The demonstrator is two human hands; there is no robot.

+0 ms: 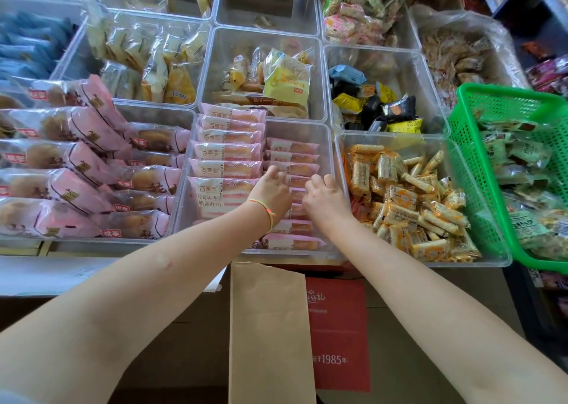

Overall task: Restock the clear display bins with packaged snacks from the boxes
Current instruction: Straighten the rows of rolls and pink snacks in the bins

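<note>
A clear display bin [330, 145] in the front middle holds two rows of pink packaged toast snacks [229, 151]. Both hands are inside it, on the right-hand row of pink packs [292, 157]. My left hand [272, 190], with a bright string bracelet on the wrist, has its fingers curled down onto the packs. Right beside it, my right hand [324, 196] also curls its fingers over the same row. The packs under the hands are partly hidden. An open cardboard box flap [270, 333] and a red box [338, 333] lie below the bin, near me.
Clear bins surround the middle one: pink cake packs [92, 170] at left, orange-yellow bars [408, 200] at right, yellow bread packs [276, 77] behind, black and yellow sweets [375, 105] at back right. A green plastic basket [491, 102] with green packs stands at far right.
</note>
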